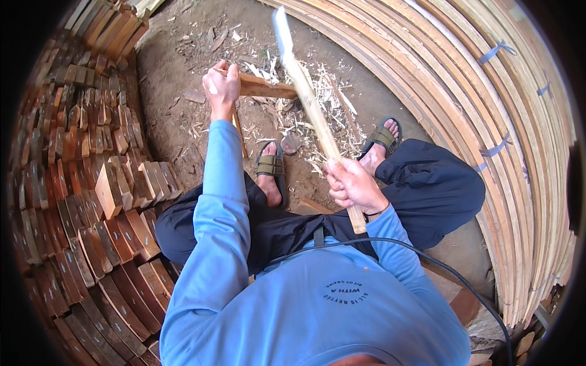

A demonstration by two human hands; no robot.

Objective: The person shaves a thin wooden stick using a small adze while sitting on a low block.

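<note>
Head view: the left hand (222,85) grips a wood piece (267,87), the right (355,184) clasps a wooden-handled tool (314,116), and scattered shavings (331,91) suggest cutting is underway, probably unfinished.

tool handle (316,116), centre: pale yellow wood; its blade (282,33), top: silvery white.
wood piece (265,87), upper centre: orange-brown.
shavings (331,113), upper centre: cream.
shirt (293,323), bottom: light blue, dark circular print.
trousers (433,195), middle: navy-black.
sandals (269,165), centre: olive straps.
stacked blocks (94,250), left: red-brown to tan.
long planks (464,79), right: honey; ties (495,52) on them, blue.
</note>
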